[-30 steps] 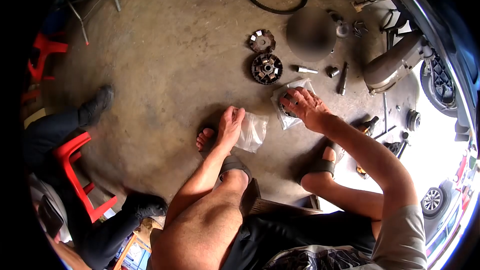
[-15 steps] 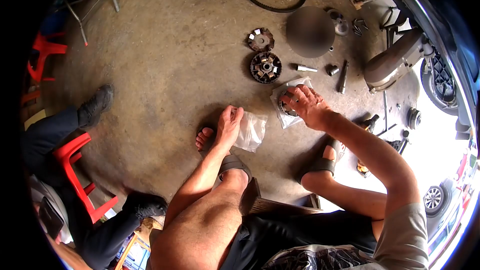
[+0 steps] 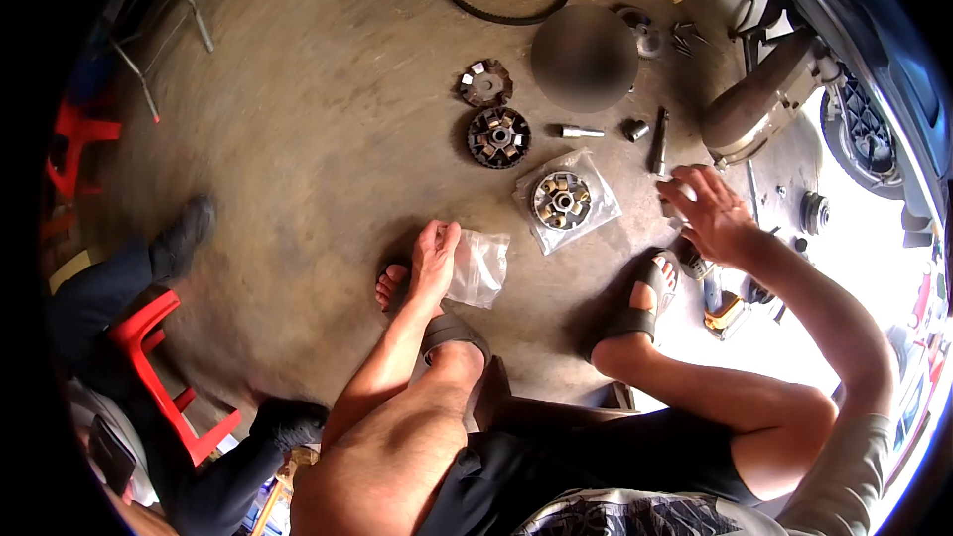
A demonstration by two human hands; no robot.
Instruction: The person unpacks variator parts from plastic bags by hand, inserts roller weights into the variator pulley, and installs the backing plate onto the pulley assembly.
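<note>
My left hand is closed on the edge of a clear plastic bag, low over the floor by my left foot. My right hand hovers at the right, above my right foot, with its fingers apart and nothing seen in it. Between the hands, a round metal part with rollers lies on another clear bag. A similar darker roller part sits up and to the left, below a notched plate. A metal sleeve lies beside them.
A black belt lies at the top. Right of centre are a socket, a long extension and a yellow-black power tool. Motorcycle parts stand at the right. A person's shoe and red stool are at the left.
My right hand has lifted off the roller part and moved right, uncovering it. My left hand keeps hold of the bag. The whole view has shifted slightly.
</note>
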